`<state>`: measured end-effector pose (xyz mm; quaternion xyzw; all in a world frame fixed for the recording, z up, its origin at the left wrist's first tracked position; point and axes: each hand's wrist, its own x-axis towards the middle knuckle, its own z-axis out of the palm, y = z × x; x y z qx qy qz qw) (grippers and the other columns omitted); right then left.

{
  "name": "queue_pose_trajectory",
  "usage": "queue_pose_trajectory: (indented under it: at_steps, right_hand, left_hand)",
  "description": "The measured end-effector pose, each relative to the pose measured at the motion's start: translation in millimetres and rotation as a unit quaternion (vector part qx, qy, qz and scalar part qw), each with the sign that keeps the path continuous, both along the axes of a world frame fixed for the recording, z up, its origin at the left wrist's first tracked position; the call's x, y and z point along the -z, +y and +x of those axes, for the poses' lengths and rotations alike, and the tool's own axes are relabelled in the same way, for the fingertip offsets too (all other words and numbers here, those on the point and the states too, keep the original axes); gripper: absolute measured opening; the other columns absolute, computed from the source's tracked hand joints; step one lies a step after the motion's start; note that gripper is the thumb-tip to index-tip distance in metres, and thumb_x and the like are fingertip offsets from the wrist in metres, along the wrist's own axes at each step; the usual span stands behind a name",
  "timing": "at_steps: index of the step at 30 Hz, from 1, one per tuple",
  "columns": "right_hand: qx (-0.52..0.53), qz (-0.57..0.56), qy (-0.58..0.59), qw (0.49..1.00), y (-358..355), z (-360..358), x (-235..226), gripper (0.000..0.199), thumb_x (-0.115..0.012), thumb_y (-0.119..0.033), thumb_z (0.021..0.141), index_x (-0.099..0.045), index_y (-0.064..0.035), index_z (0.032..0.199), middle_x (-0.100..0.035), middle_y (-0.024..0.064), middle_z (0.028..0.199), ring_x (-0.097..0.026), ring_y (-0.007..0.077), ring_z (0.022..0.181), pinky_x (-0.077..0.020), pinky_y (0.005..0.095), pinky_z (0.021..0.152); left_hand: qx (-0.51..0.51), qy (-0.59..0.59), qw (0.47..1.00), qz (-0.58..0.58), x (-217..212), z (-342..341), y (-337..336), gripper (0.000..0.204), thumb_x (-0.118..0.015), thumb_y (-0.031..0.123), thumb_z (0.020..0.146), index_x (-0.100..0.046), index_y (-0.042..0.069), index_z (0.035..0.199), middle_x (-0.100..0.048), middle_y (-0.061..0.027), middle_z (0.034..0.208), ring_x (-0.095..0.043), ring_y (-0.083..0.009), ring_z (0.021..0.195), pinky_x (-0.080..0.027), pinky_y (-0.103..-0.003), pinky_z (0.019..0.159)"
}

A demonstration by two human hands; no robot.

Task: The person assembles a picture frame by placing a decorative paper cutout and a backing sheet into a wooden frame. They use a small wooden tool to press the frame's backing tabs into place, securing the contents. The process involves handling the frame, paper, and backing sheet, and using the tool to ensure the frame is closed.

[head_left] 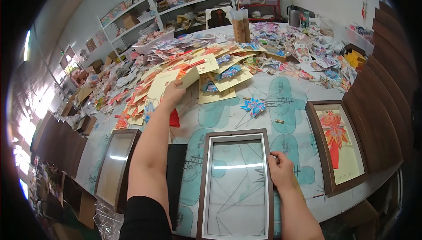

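My left hand (175,91) reaches over a heap of cards and pinches the edge of a cream card (190,78), which is tilted up. Below it hangs a red tassel (174,119). My right hand (281,169) grips the right side of a brown picture frame (204,183) with a white inner border and a clear pane. Through that pane the printed table cover shows. More cream cards with blue and red paper decorations (231,71) lie just right of my left hand.
A blue paper flower (253,106) lies mid-table. A finished-looking frame with a red flower (335,141) stands at right by stacked brown frames (373,104). Another glazed frame (118,169) leans at left, near a black panel (176,183). Piled paper pieces, cardboard tubes (239,27) and shelves fill the back.
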<state>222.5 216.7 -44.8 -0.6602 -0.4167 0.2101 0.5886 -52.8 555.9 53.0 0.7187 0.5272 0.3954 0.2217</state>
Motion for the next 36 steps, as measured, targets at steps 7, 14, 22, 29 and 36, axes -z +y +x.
queue_pose_trajectory:
  at_steps: [7,14,22,29,36]
  right_hand:
    - [0.007,0.026,-0.041,0.999,1,8,13,0.019,-0.063,-0.015,0.081,-0.065,0.0021,0.088,-0.052,0.0073,0.052,-0.047,0.0117,0.046,-0.0380,0.0285,0.047]
    - [-0.027,0.021,-0.047,0.998,3,19,23,0.022,-0.064,-0.018,0.080,-0.066,0.0008,0.092,-0.058,0.0067,0.058,-0.052,0.0127,0.052,-0.0422,0.0285,0.051]
    - [-0.153,0.149,0.036,0.976,-37,-35,-29,0.026,-0.064,-0.015,0.083,-0.064,-0.0009,0.105,-0.066,0.0096,0.090,-0.061,0.0138,0.081,-0.0481,0.0271,0.072]
    - [-0.516,0.100,0.009,0.851,-114,-150,-80,0.061,-0.065,-0.021,0.087,-0.038,0.0022,0.136,-0.057,0.0164,0.122,-0.052,0.0201,0.114,-0.0402,0.0307,0.096]
    - [-0.491,0.011,0.223,0.842,-146,-171,-68,0.029,-0.053,-0.010,0.094,-0.056,0.0042,0.119,-0.065,0.0057,0.099,-0.059,0.0085,0.087,-0.0480,0.0244,0.076]
  left_hand:
    - [0.118,-0.140,0.965,0.189,-113,-4,-114,0.023,-0.064,0.011,0.083,-0.066,-0.006,0.098,-0.063,-0.0064,0.103,-0.059,-0.0138,0.092,-0.045,-0.025,0.081]
    - [0.249,-0.483,0.802,0.250,-177,-72,-234,0.040,-0.048,0.020,0.094,-0.041,0.013,0.055,-0.048,-0.0035,0.065,-0.048,-0.0176,0.074,-0.041,-0.034,0.083]
    - [0.413,-0.657,0.627,0.064,-155,-125,-337,0.039,-0.051,0.025,0.092,-0.041,0.014,0.056,-0.048,-0.0029,0.064,-0.046,-0.0162,0.077,-0.038,-0.032,0.084]
    - [0.472,-0.712,0.512,-0.093,-111,-126,-374,0.024,-0.053,0.025,0.090,-0.047,0.011,0.071,-0.046,-0.0010,0.077,-0.046,-0.0146,0.084,-0.038,-0.030,0.087]
    - [0.208,-0.675,0.707,0.019,-59,-158,-396,0.027,-0.046,0.027,0.095,-0.056,0.007,0.109,-0.054,-0.0107,0.122,-0.045,-0.0232,0.123,-0.034,-0.039,0.106]
